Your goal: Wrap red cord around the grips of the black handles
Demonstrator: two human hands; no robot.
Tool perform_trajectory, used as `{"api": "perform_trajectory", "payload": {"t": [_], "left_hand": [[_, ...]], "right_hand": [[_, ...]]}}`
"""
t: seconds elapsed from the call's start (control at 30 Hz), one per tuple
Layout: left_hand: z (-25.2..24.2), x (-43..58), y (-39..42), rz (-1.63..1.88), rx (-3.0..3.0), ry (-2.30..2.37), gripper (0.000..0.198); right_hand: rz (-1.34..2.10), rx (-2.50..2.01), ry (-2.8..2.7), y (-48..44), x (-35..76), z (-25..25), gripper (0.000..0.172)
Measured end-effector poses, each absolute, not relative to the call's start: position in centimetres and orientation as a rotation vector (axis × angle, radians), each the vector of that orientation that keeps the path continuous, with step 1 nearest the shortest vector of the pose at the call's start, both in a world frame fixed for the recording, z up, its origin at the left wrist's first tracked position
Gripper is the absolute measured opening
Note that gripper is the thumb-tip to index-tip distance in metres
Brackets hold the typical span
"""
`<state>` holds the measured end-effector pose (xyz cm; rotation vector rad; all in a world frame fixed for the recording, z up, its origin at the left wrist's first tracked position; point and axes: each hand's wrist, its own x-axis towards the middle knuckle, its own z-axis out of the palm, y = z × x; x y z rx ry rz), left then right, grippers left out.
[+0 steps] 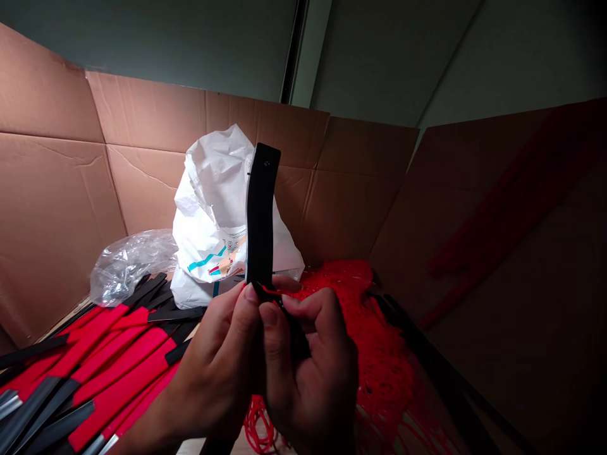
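Observation:
A flat black strap (260,215) with a small hole near its top end stands upright between my hands. My left hand (213,360) and my right hand (308,373) both pinch its lower end, where a thin red cord runs across it. Beyond my right hand lies a tangled mass of red cord (374,354). To the left of my left hand is a pile of flat red-and-black strips (109,360) with metal-tipped ends. The lower part of the black strap is hidden by my fingers.
Brown cardboard sheets (142,164) line the back and left, and another sheet (502,221) rises at the right. A white printed plastic sack (213,221) and a clear plastic bag (130,265) stand behind the pile. Long black strips (427,360) lie at the lower right.

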<state>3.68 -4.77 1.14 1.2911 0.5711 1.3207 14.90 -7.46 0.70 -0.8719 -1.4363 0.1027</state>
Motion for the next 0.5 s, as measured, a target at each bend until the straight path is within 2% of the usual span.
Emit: {"api": "perform_trajectory", "payload": {"t": [0.5], "left_hand": [[0.65, 3.72, -4.73, 1.282, 1.251, 0.538, 0.047]], "right_hand": [[0.137, -0.841, -1.388, -7.39, 14.67, 0.33, 0.017]]}}
